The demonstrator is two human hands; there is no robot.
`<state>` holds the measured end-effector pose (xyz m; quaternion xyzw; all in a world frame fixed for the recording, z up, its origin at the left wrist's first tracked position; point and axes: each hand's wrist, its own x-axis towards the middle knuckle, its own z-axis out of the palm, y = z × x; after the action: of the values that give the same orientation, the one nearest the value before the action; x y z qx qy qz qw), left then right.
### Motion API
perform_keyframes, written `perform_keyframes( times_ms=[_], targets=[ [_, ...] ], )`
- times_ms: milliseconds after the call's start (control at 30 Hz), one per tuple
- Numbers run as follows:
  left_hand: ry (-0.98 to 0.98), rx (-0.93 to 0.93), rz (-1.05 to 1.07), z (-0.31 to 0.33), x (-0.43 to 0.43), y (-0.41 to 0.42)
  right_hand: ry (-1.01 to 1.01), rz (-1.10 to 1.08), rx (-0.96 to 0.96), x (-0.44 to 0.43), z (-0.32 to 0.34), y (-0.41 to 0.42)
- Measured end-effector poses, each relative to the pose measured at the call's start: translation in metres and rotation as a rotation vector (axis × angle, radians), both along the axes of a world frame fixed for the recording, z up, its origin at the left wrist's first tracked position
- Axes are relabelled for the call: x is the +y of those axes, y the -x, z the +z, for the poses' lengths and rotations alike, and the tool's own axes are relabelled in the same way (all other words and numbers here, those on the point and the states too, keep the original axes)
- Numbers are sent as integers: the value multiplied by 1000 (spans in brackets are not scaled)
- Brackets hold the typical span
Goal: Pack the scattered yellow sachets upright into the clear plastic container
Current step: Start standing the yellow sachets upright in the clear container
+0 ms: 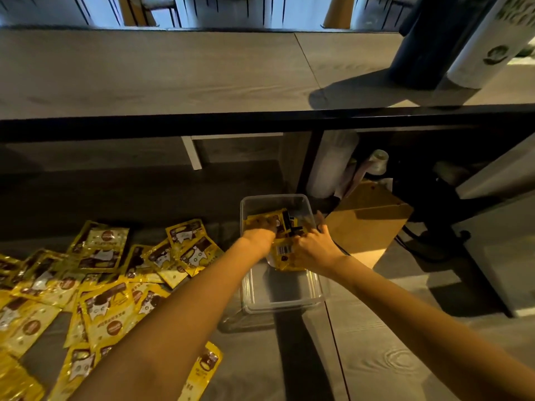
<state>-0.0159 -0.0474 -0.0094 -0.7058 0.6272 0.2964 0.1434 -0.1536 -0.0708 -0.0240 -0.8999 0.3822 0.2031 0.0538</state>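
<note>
A: Both hands are in the clear plastic container [279,296], at its far end. The left hand [258,233] presses a sachet bundle [285,246] there, fingers buried, so their grip is unclear.

B: The right hand [314,246] clasps the bundle's near side. It's mid-packing, I'd say.

A: Next: stand them upright, then fetch from the scattered sachets [104,273] left on the floor [376,357].

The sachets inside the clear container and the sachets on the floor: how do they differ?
The sachets in the container stand bunched at its far end, held by both hands; the floor sachets lie flat, scattered, overlapping and untouched. Fewer are inside than outside. Both are yellow with brown print.
</note>
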Motion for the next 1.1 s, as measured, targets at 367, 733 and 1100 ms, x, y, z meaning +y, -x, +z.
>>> perform_keyframes(
  times_ms=[367, 733, 1100],
  targets=[
    [271, 245, 347, 26, 8, -11, 97, 125, 110, 9, 5, -1],
    [593, 492, 755, 28, 30, -34, 121, -324, -561, 17, 34, 10],
    [464, 504, 358, 48, 50, -21, -27, -772, -967, 12, 44, 19]
  ],
)
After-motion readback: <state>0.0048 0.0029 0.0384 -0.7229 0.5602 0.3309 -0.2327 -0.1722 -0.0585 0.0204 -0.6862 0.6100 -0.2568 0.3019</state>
